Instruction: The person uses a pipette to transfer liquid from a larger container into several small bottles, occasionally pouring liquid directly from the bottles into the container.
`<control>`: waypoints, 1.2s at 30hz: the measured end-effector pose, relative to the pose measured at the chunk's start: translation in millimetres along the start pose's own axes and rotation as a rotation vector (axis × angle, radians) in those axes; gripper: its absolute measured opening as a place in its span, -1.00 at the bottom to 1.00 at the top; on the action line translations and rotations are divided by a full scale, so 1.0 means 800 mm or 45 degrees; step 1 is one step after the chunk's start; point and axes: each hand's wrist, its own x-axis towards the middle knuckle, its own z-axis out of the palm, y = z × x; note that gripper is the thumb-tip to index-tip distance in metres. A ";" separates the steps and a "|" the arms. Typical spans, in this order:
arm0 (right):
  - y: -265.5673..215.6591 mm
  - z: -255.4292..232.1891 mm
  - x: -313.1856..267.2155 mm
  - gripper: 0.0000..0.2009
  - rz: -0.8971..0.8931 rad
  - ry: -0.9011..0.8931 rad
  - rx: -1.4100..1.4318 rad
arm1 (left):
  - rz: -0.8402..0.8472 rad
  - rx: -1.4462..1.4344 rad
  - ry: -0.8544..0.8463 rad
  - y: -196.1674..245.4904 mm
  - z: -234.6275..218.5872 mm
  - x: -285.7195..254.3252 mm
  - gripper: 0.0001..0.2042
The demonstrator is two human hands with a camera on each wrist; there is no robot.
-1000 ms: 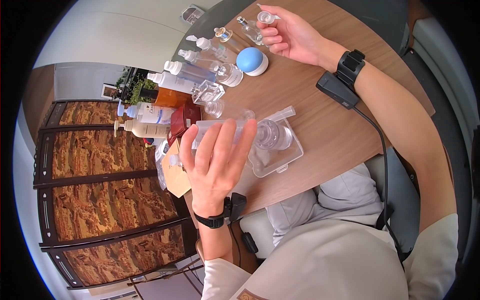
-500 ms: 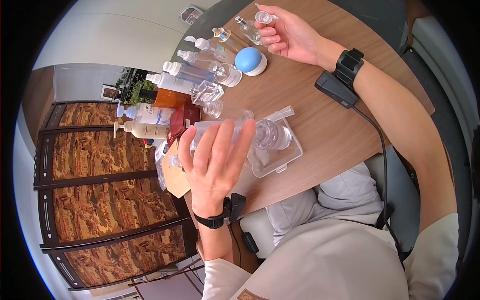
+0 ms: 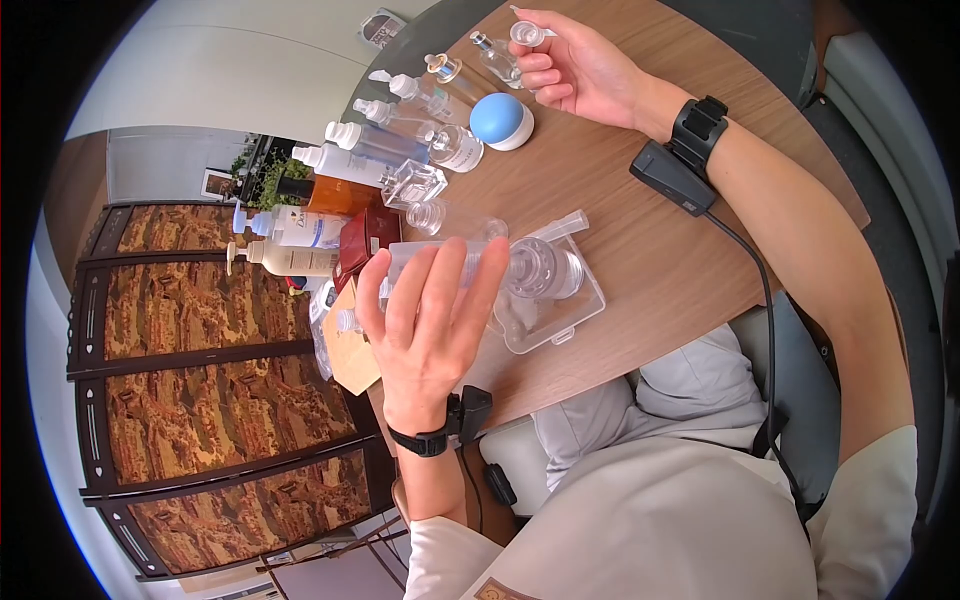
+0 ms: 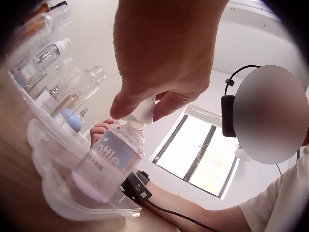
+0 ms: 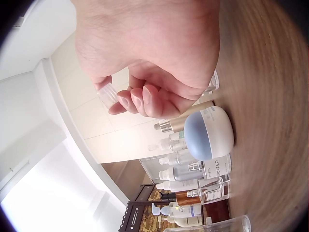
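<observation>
Overall, we have a wood-look tabletop (image 3: 690,250) carrying a clear, shallow tray (image 4: 55,200), thin-walled and likely stiff enough to crack if we lean on its edge. Inside it stands the clear bottle (image 4: 108,162), open at its threaded neck. We judge it to be light, smooth plastic, a little springy in the wall and liable to slip in damp fingers; the sound hold is round the body below the shoulder, squeezing gently, since pressure could push liquid up through the neck.

Our left hand (image 3: 425,335) reaches over it, thumb and finger clamped on a white piece (image 4: 144,113) right at the bottle's mouth. The fingers hide much of that piece, so its full shape is hard to read, though it looks light and best pinched by its sides.

Smallest is the clear cap (image 5: 107,95), well away from the bottle, pinched between the thumb and fingers of our right hand (image 3: 590,80). It should be rigid and nearly weightless, easily dropped, so we would grip its ribbed rim.
</observation>
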 end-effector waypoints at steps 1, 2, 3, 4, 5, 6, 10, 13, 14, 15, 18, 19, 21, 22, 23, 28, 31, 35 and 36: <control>0.000 0.000 0.000 -0.60 0.002 0.004 0.005 | 0.001 -0.004 -0.005 0.000 0.000 0.000 -0.64; 0.001 0.000 0.001 -0.60 0.004 0.008 0.011 | 0.000 -0.003 -0.005 0.000 0.000 0.000 -0.64; 0.001 -0.001 0.001 -0.60 0.004 0.008 0.011 | -0.002 -0.002 -0.003 -0.001 0.001 -0.001 -0.64; 0.001 -0.001 0.001 -0.60 0.007 0.004 0.010 | -0.004 -0.002 -0.001 0.000 0.002 -0.001 -0.64; 0.001 -0.002 0.001 -0.60 0.010 0.000 0.009 | -0.004 -0.002 -0.001 0.000 0.002 -0.001 -0.64; 0.001 -0.002 0.000 -0.60 0.010 0.000 0.009 | -0.004 -0.001 0.002 0.000 0.001 -0.001 -0.64; 0.001 -0.002 0.001 -0.61 0.003 0.010 -0.001 | -0.010 0.000 0.005 0.000 0.002 -0.002 -0.64; 0.001 -0.002 0.001 -0.61 -0.005 -0.002 -0.007 | -0.025 -0.006 0.010 0.001 0.003 -0.002 -0.64; 0.001 -0.002 0.001 -0.61 -0.011 -0.011 -0.013 | -0.025 -0.005 0.010 0.001 0.003 -0.003 -0.64; 0.002 -0.002 0.000 -0.61 -0.011 -0.011 -0.013 | -0.029 -0.013 0.001 0.000 0.002 -0.003 -0.63; 0.001 0.000 0.000 -0.60 -0.020 0.012 -0.023 | -0.040 -0.018 0.003 0.000 0.003 -0.003 -0.63; 0.000 0.000 0.000 -0.60 -0.011 0.010 -0.019 | -0.046 -0.016 0.015 0.000 0.004 -0.004 -0.63; 0.000 0.001 0.000 -0.60 -0.001 0.007 -0.015 | -0.047 -0.027 0.002 0.000 0.003 -0.004 -0.63; 0.000 0.001 0.000 -0.60 -0.003 0.009 -0.018 | -0.047 -0.038 -0.010 0.000 0.003 -0.003 -0.63; 0.000 0.001 -0.001 -0.60 -0.005 0.011 -0.022 | -0.047 -0.038 -0.010 0.000 0.004 -0.004 -0.63; 0.000 0.002 -0.001 -0.60 -0.006 0.008 -0.024 | -0.099 -0.066 -0.001 -0.004 0.004 -0.008 -0.59; 0.000 0.002 -0.001 -0.60 -0.002 0.005 -0.022 | -0.225 -0.238 -0.018 -0.006 0.002 -0.009 -0.49; 0.001 0.004 -0.002 -0.60 -0.003 -0.005 -0.026 | -0.346 -0.400 0.013 -0.007 -0.001 -0.011 -0.38; 0.000 0.005 -0.002 -0.60 -0.001 -0.004 -0.027 | -0.442 -0.582 -0.013 -0.008 -0.005 -0.011 -0.40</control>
